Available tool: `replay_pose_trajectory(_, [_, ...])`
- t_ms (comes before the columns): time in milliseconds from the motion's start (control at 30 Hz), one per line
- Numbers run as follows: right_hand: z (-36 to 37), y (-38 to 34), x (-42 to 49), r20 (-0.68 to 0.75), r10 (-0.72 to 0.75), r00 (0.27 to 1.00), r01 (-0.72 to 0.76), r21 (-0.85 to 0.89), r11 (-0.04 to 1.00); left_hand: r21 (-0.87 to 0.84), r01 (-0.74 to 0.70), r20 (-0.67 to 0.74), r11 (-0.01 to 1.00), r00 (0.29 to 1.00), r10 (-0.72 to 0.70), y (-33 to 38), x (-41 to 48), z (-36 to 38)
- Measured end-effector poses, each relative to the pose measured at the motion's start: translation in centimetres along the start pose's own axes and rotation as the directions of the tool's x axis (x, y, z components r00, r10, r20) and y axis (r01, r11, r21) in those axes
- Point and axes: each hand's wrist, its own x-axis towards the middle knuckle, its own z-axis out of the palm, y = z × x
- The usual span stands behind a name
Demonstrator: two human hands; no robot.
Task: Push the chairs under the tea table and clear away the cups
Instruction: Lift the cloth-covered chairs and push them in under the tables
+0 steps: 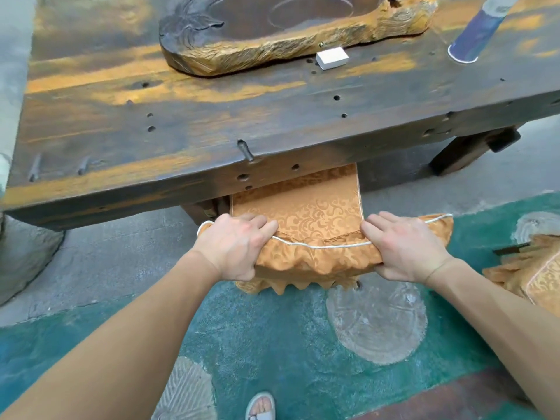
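A chair with an orange patterned cushion (pixel 315 207) stands partly under the near edge of the dark wooden tea table (pixel 188 116); its front part sticks out over the floor. My left hand (pixel 236 247) grips the cushion's front left edge, fingers curled over the white piping. My right hand (pixel 403 247) grips the front right edge the same way. A blue and white paper cup (pixel 475 28) stands on the table at the far right.
A carved wooden tea tray (pixel 303 40) lies at the table's back, with a small white block (pixel 331 58) in front of it. Another orange-cushioned chair (pixel 533 277) stands at the right edge. A table leg (pixel 466 150) is on the right. A sandalled foot (pixel 262 406) is below.
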Motion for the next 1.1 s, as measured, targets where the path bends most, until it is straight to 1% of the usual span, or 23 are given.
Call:
replay_pose_trajectory(100, [0.4, 1.7, 0.8, 0.006, -0.012, 1.000, 0.012, -0.003, 1.000, -0.011, 0.002, 0.001, 1.000, 1.000, -0.002, -0.1, 1.4, -0.2])
replay_pose_trajectory(167, [0.4, 2.3, 1.1, -0.026, -0.022, 0.999, 0.022, 0.006, 1.000, -0.004, 0.010, 0.009, 1.000, 1.000, -0.010, -0.1, 1.9, -0.2])
replay_pose_trajectory(267, [0.0, 2.5, 1.2, -0.038, -0.052, 0.998, 0.053, 0.026, 0.998, -0.031, 0.010, -0.010, 0.999, 1.000, -0.010, 0.0, 2.0, -0.4])
replay_pose_trajectory(533, [0.2, 3.0, 1.2, -0.031, -0.095, 0.995, 0.097, 0.065, 0.993, 0.029, 0.069, -0.087, 0.997, 0.994, -0.066, 0.6, 2.1, -0.2])
replay_pose_trajectory(733, [0.8, 4.6, 1.6, -0.068, -0.151, 0.986, 0.151, 0.005, 0.988, 0.062, 0.127, -0.128, 0.990, 0.985, -0.119, 1.5, 2.7, 0.0])
replay_pose_trajectory(833, [1.0, 5.5, 1.6, -0.062, -0.192, 0.979, 0.192, -0.013, 0.981, 0.060, 0.164, -0.140, 0.985, 0.978, -0.155, 2.8, 2.8, 0.0])
replay_pose_trajectory(967, [0.7, 8.3, 2.8, -0.045, -0.282, 0.958, 0.280, -0.052, 0.959, 0.044, 0.214, -0.165, 0.976, 0.965, -0.204, 4.9, 3.2, 0.3])
replay_pose_trajectory(1100, [0.3, 10.5, 4.5, -0.029, -0.312, 0.950, 0.309, -0.077, 0.948, 0.059, 0.252, -0.165, 0.966, 0.957, -0.239, 5.3, 4.5, 0.1])
